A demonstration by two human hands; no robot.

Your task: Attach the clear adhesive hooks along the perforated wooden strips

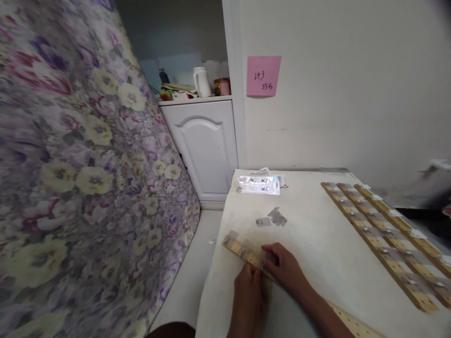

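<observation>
A tan perforated strip point(252, 257) slants across the near part of the table, with small clear plastic pieces with metal bits set along it. My left hand point(248, 288) pinches its lower edge, fingers closed. From the right, my right hand point(285, 270) bends over the strip, thumb and forefinger at a clear piece near its middle; the exact fingertip contact is partly hidden. Past my right forearm, a perforated tan length point(352, 324) shows again. Beyond my hands lie a loose clear piece with a metal bit point(262, 222) and a small pile of clear pieces point(278, 217).
Several perforated strips point(373, 241) fitted with clear pieces lie side by side along the table's right. Flat clear packages point(259, 185) rest at the back edge of the white table point(310, 206). A floral curtain point(88, 164) hangs left, beside a white cabinet point(207, 150).
</observation>
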